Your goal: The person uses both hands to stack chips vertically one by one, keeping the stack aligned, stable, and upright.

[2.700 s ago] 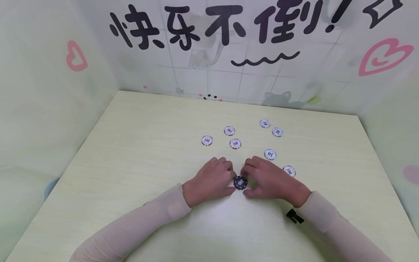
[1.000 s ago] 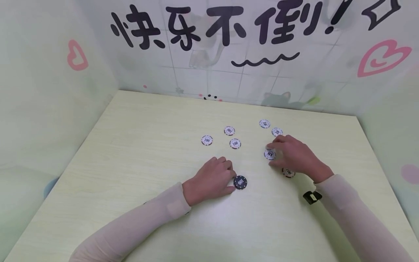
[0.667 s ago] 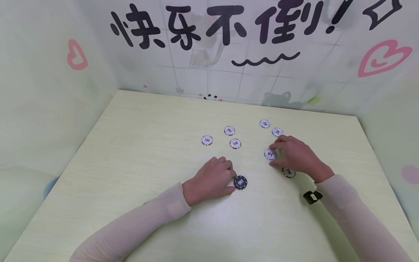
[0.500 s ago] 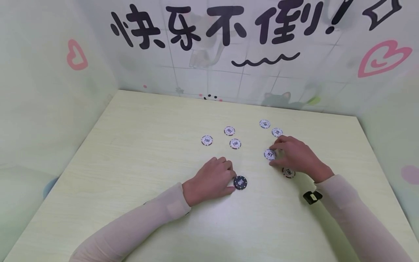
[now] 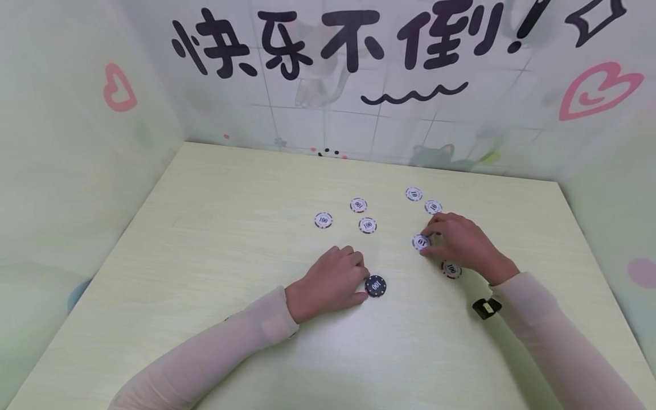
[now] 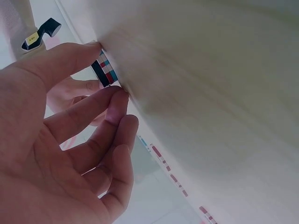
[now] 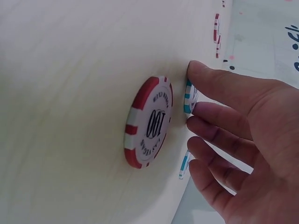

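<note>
My left hand [image 5: 328, 283] holds the left side of a short stack of poker chips [image 5: 376, 286] between thumb and index finger. The top chip is black and marked 100; the left wrist view shows red-and-white and blue edges in the stack [image 6: 105, 69]. To the right and farther back, my right hand [image 5: 465, 246] pinches a white poker chip [image 5: 421, 243] marked 10, lying on the table. Its blue-striped edge [image 7: 188, 99] shows between thumb and fingers in the right wrist view. A red-edged 100 chip [image 5: 451, 270] lies just below that hand.
Two 10 chips lie at the back right, one [image 5: 414, 194] left of the other [image 5: 433, 206]. Three 100 chips, including the leftmost one [image 5: 323, 220], are spread across the middle of the pale table [image 5: 230, 216]. Printed walls [image 5: 328, 125] enclose its back and sides.
My right hand has left the stack and moved right and back to the 10 chip. Its thumb and finger have now closed on that chip. My left hand has stayed at the stack.
</note>
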`<state>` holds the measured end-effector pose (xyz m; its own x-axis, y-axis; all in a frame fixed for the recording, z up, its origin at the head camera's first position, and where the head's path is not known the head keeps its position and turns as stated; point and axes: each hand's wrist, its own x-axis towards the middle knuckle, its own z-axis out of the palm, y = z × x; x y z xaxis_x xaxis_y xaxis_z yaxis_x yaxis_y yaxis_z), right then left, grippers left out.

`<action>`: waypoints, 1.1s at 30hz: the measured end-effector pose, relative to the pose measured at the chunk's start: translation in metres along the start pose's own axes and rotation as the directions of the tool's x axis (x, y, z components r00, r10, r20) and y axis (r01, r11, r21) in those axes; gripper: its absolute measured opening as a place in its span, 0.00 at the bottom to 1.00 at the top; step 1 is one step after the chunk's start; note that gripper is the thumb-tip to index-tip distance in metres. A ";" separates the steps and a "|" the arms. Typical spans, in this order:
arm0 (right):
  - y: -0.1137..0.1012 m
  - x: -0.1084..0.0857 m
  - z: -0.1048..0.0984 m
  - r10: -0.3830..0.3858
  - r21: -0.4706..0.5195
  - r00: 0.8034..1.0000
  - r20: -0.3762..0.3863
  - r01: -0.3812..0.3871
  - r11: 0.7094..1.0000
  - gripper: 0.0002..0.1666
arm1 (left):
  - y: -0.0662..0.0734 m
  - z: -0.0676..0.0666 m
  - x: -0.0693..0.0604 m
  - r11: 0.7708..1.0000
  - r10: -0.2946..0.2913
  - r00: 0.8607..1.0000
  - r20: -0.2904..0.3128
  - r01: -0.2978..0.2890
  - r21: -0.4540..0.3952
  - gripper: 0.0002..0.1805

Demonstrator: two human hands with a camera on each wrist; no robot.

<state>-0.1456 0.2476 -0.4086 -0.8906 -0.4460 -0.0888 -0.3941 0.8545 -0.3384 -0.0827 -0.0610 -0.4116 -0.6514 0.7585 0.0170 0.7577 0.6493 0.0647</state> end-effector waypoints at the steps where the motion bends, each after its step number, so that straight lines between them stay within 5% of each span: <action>1: 0.000 0.001 0.000 0.001 -0.002 1.000 0.000 -0.001 1.000 0.20 | 0.000 0.000 0.000 1.000 0.000 1.000 0.001 0.000 0.000 0.16; 33: -0.001 0.006 0.006 -0.001 -0.035 1.000 -0.014 0.001 0.999 0.17 | 0.000 0.001 0.001 1.000 0.008 1.000 -0.005 -0.007 0.004 0.17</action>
<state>-0.1494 0.2428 -0.4145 -0.8931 -0.4435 -0.0753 -0.4027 0.8629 -0.3055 -0.0836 -0.0599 -0.4129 -0.6459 0.7631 0.0228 0.7628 0.6439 0.0604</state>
